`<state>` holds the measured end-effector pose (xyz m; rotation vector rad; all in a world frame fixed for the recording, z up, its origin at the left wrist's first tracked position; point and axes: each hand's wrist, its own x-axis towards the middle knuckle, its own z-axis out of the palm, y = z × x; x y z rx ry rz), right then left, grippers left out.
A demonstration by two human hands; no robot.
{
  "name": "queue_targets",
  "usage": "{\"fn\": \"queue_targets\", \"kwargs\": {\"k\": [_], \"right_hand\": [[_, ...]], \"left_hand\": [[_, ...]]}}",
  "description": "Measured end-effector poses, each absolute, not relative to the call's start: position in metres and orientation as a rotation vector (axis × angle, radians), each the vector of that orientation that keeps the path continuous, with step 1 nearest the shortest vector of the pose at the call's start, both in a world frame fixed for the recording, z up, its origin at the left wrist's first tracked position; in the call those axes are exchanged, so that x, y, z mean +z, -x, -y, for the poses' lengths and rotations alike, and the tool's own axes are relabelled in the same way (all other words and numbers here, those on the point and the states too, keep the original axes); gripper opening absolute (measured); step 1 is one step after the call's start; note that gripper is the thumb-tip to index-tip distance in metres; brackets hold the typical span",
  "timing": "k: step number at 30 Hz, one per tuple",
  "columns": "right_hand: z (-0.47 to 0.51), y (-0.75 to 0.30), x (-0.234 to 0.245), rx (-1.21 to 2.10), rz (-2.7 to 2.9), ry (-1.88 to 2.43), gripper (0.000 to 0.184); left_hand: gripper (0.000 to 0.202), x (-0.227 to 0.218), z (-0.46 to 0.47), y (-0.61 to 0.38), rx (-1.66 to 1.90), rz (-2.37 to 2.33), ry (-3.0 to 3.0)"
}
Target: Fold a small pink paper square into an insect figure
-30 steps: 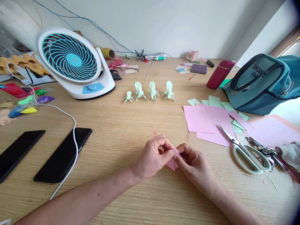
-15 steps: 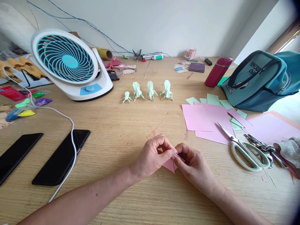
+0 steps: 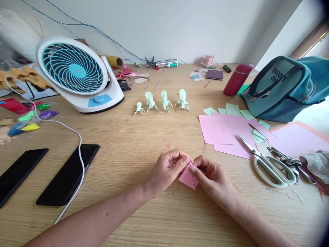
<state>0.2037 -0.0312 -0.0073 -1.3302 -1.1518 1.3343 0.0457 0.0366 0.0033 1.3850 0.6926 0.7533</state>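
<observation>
My left hand (image 3: 168,169) and my right hand (image 3: 212,176) meet over the wooden table (image 3: 144,137), both pinching a small folded pink paper (image 3: 188,177). The fingertips of both hands press on its upper end, and its pointed lower end rests on the table. Several pale green folded paper figures (image 3: 164,101) stand in a row further back. Pink paper sheets (image 3: 223,132) lie to the right with green pieces beside them.
White-handled scissors (image 3: 269,164) lie on the pink sheets at right, by a teal bag (image 3: 285,91) and a red bottle (image 3: 238,79). A white and teal fan (image 3: 77,73) stands at back left. Two black phones (image 3: 68,173) and a white cable (image 3: 77,137) lie left.
The pink paper has been opened or turned, so more of its pointed shape shows between my hands. Both hands stay in the same spot.
</observation>
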Motion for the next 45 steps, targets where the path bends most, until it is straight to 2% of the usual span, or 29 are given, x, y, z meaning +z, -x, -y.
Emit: {"fn": "queue_targets", "kwargs": {"k": [3, 9, 21, 25, 34, 45], "right_hand": [[0.032, -0.204, -0.007, 1.32, 1.167, 1.33, 0.029], [0.033, -0.203, -0.009, 1.301, 1.176, 1.318, 0.025], [0.031, -0.201, -0.009, 1.245, 1.135, 1.351, 0.028], [0.031, -0.199, -0.008, 1.258, 1.101, 1.358, 0.032], [0.034, -0.199, -0.008, 1.201, 1.233, 1.401, 0.028], [0.034, -0.199, -0.01, 1.168, 1.273, 1.429, 0.026]], "left_hand": [[0.016, 0.001, -0.036, -0.048, 0.802, -0.737, -1.455], [0.016, 0.001, -0.035, -0.048, 0.866, -0.818, -1.581], [0.01, 0.001, -0.031, -0.046, 0.896, -0.831, -1.613], [0.017, 0.003, -0.034, -0.045, 0.886, -0.82, -1.611], [0.034, 0.009, -0.043, -0.043, 0.564, -0.782, -1.147], [0.047, 0.009, -0.052, -0.039, 0.403, -0.759, -1.07]]}}
